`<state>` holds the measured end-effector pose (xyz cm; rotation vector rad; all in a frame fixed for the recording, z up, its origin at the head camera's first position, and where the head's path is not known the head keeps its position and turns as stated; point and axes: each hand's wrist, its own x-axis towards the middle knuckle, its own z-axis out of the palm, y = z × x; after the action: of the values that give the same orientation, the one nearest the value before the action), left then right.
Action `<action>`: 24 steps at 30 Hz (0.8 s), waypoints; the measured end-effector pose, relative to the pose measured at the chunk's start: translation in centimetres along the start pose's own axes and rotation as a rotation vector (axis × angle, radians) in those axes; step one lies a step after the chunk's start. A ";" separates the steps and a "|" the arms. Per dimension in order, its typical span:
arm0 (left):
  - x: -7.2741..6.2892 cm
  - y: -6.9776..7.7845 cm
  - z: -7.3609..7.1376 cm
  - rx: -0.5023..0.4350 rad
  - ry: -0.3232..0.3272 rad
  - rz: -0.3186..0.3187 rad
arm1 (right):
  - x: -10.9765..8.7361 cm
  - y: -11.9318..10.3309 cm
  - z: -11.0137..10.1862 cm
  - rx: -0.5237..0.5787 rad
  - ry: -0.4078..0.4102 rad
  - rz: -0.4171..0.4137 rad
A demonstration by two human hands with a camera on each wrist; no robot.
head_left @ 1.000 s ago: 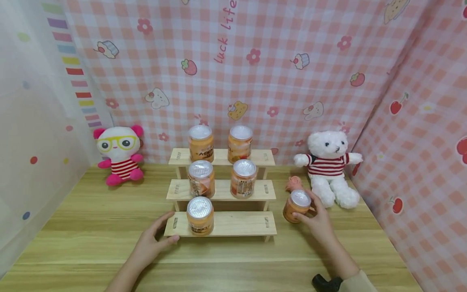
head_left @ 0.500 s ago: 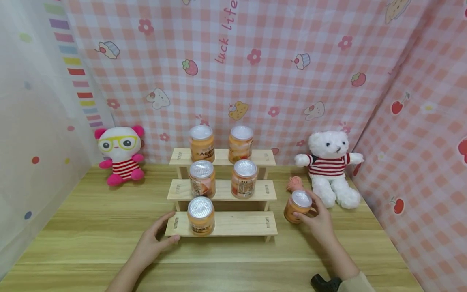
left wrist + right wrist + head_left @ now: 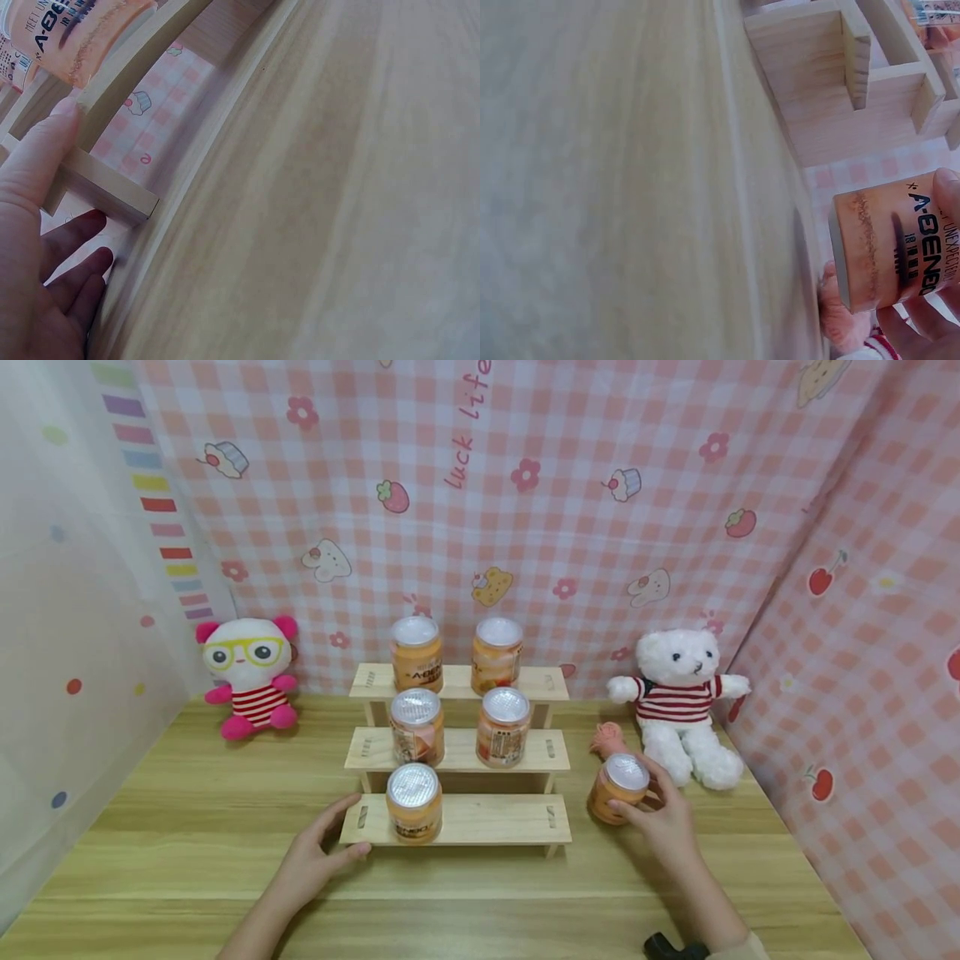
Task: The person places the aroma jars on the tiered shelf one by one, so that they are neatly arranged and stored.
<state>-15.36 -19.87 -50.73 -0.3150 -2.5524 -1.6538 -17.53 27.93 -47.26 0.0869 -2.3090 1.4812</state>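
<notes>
A three-step wooden display stand point(image 3: 495, 820) stands mid-table, with orange jars under silvery lids on its steps. On the bottom step, one jar point(image 3: 415, 803) sits toward the left. My left hand point(image 3: 311, 852) grips that step's left end, thumb at the front corner and index finger at the back; in the left wrist view the thumb point(image 3: 37, 157) touches the wood and the other fingers lie below. Right of the stand, my right hand point(image 3: 663, 814) holds another orange jar point(image 3: 889, 244), slightly tilted. Its underside seems just off the tabletop in the right wrist view.
A pink panda plush point(image 3: 251, 677) sits at the back left, a white bear plush point(image 3: 678, 706) at the back right. A small pink object point(image 3: 608, 738) lies behind the held jar. Something black point(image 3: 675, 947) shows by the right forearm. Checked cloth point(image 3: 570, 527) hangs behind.
My right hand and its jar have shifted slightly right and toward me. The left hand keeps its place on the stand, and the other jars stay where they were.
</notes>
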 end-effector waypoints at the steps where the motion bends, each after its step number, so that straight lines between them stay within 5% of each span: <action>1: 0.0 0.0 0.0 -0.001 -0.001 -0.001 | -0.1 -0.2 -0.1 -0.007 -0.001 0.001; 13: 0.1 -0.3 0.0 -0.005 0.002 -0.011 | -1.6 -6.5 -0.6 -0.033 0.006 -0.048; 24: 0.1 -0.2 0.0 -0.019 0.000 -0.007 | -1.4 -6.2 -0.3 0.030 -0.003 -0.111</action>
<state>-15.53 -19.95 -50.91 -0.3080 -2.5416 -1.6815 -14.49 25.26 -42.30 0.2226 -2.2463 1.4609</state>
